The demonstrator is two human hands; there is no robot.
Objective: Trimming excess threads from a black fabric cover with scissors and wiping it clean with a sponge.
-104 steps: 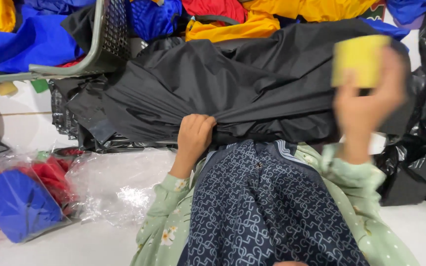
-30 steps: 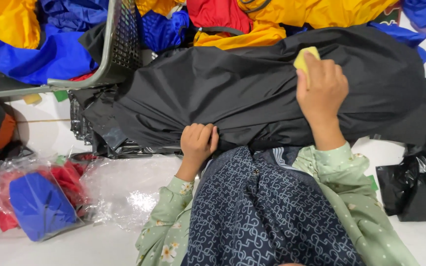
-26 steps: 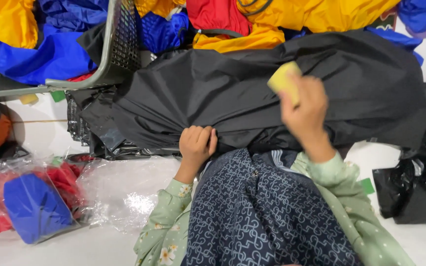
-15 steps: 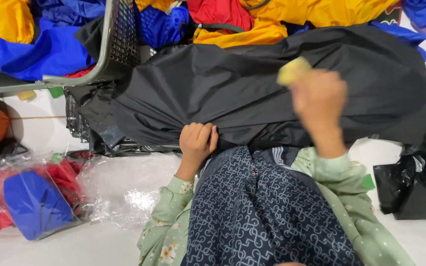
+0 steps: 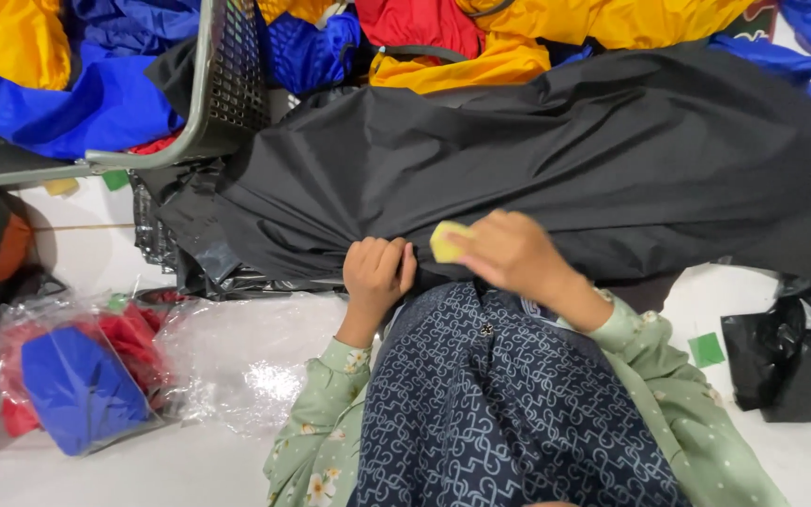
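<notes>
Head view: the left hand (image 5: 377,274) is balled into a fist, its grip pressed together on a bunched fold at the near edge of the black fabric (image 5: 537,174), while the right hand (image 5: 513,253), blurred, pinches a small yellow block (image 5: 449,241) between thumb and fingers and holds it against the cloth just right of that fist. As a judgement, the thin fabric could slide or pucker under the block if the left fist loosens, since nothing else pins it, and the block could slip out of so light a pinch. The black fabric lies spread wide across the person's lap, over the dark patterned skirt (image 5: 509,413), reaching left toward the wire basket (image 5: 227,89) and right to a black plastic bag (image 5: 790,347) on the floor. It looks thin, smooth and faintly glossy, with long creases fanning out from the gripped fold. Yellow, blue and red garments (image 5: 518,42) are heaped at its far side; a clear bag of red and blue cloth (image 5: 77,385) lies near left.
</notes>
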